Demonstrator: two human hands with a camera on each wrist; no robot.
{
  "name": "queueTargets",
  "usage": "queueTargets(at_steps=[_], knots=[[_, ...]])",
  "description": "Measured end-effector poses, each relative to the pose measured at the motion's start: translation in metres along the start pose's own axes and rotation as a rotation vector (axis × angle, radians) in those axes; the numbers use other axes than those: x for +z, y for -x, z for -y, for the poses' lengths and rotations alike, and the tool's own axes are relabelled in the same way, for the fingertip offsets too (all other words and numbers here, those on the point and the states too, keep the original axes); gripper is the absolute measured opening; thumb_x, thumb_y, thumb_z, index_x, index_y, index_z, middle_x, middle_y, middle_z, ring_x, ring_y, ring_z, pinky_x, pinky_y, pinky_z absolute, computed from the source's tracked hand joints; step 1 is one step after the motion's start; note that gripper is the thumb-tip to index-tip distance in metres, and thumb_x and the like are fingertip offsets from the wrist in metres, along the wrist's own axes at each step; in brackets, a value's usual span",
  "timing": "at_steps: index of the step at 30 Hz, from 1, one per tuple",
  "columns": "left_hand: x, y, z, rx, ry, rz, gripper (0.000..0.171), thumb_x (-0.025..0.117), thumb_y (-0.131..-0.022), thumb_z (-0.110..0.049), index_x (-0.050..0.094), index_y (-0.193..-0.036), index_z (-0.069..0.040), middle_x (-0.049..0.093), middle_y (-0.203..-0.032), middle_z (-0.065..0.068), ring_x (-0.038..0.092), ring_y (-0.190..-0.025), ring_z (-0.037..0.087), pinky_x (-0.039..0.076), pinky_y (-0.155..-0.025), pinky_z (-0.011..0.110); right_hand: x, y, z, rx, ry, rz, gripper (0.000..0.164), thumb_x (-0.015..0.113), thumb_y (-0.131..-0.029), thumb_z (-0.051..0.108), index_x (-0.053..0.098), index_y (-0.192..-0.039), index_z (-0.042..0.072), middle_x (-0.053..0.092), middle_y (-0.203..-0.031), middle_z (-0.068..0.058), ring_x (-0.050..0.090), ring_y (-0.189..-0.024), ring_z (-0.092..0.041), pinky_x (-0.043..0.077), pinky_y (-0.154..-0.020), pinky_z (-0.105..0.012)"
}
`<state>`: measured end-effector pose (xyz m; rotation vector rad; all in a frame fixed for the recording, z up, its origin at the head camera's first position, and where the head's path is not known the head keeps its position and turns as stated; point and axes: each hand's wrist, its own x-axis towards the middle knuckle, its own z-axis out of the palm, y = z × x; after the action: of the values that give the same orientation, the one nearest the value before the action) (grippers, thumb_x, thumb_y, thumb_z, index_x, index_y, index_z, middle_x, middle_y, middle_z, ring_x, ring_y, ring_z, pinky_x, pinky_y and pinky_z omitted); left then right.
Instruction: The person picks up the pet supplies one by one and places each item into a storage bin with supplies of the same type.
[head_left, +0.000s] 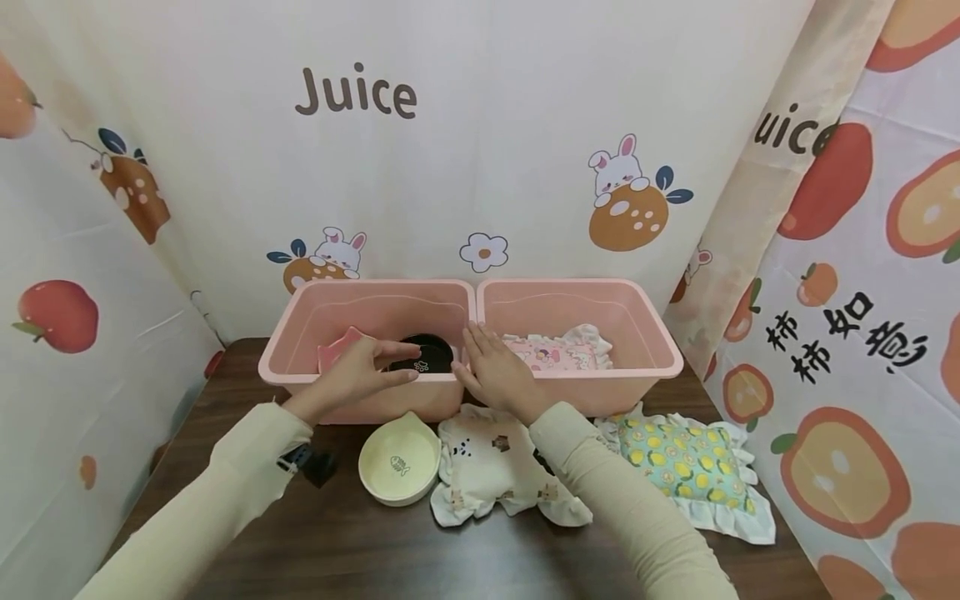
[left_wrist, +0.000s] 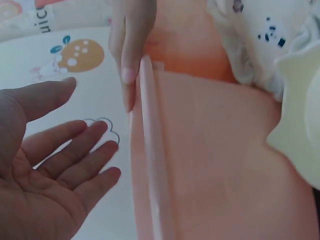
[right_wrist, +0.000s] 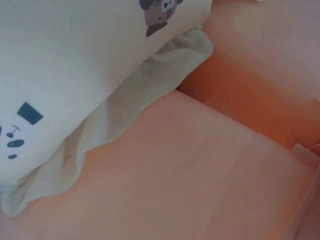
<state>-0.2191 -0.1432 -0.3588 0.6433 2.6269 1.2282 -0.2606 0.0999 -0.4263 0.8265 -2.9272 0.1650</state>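
Observation:
My left hand (head_left: 356,377) hovers over the front rim of the left pink bin (head_left: 300,321), its fingers spread and holding nothing. Inside that bin are a black bowl (head_left: 438,353) with a paw print and a pink object (head_left: 330,354) with pointed edges, partly behind the hand. The right hand (head_left: 501,373) lies with straight fingers at the adjoining rims of the two bins; the left wrist view shows its fingertips along a rim. A pink ruffled cushion (head_left: 558,354) sits in the right pink bin (head_left: 645,354).
Before the bins on the dark table (head_left: 337,550) stand a cream bowl (head_left: 399,462) with a fish-bone print and a white ruffled cushion (head_left: 487,467) with animal prints. A lemon-print cushion (head_left: 686,462) lies to the right. A patterned curtain (head_left: 480,150) hangs behind.

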Motion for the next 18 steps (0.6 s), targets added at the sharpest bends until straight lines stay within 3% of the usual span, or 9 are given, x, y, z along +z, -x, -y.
queueTargets(at_steps=[4,7,13,18], knots=[[0.01,0.017,0.004,0.085,0.05,0.003,0.047,0.069,-0.089,-0.017,0.057,-0.13,0.002,0.062,-0.125,0.017,0.057,-0.119,0.032,0.05,-0.093,0.042,0.001,0.001,0.0,0.005,-0.003,0.0,0.069,0.025,-0.102,0.049,0.018,-0.152,0.002,0.014,-0.16,-0.012,0.011,-0.147,-0.025,0.016,-0.118,-0.037],[0.024,0.029,0.013,0.123,0.094,0.043,0.044,0.067,-0.09,-0.014,0.057,-0.129,0.005,0.063,-0.123,0.02,0.059,-0.117,0.033,0.051,-0.091,0.038,0.001,0.001,-0.001,0.008,-0.008,0.002,0.069,0.025,-0.102,0.049,0.019,-0.152,0.002,0.013,-0.16,-0.012,0.01,-0.147,-0.025,0.016,-0.118,-0.037],[0.057,0.051,0.039,0.106,-0.005,0.066,0.042,0.071,-0.087,-0.031,0.067,-0.12,-0.005,0.068,-0.117,0.007,0.06,-0.116,0.025,0.049,-0.095,0.038,0.0,0.002,-0.002,-0.016,-0.003,-0.025,0.068,0.028,-0.102,0.047,0.021,-0.151,0.0,0.017,-0.159,-0.014,0.013,-0.147,-0.027,0.017,-0.118,-0.038],[0.079,0.067,0.06,0.045,0.026,0.073,0.045,0.072,-0.086,-0.032,0.066,-0.119,-0.003,0.069,-0.114,0.007,0.062,-0.111,0.027,0.05,-0.092,0.041,0.0,0.002,-0.002,-0.031,-0.007,-0.032,0.068,0.03,-0.103,0.046,0.022,-0.15,-0.001,0.018,-0.158,-0.015,0.014,-0.147,-0.028,0.016,-0.118,-0.038]])
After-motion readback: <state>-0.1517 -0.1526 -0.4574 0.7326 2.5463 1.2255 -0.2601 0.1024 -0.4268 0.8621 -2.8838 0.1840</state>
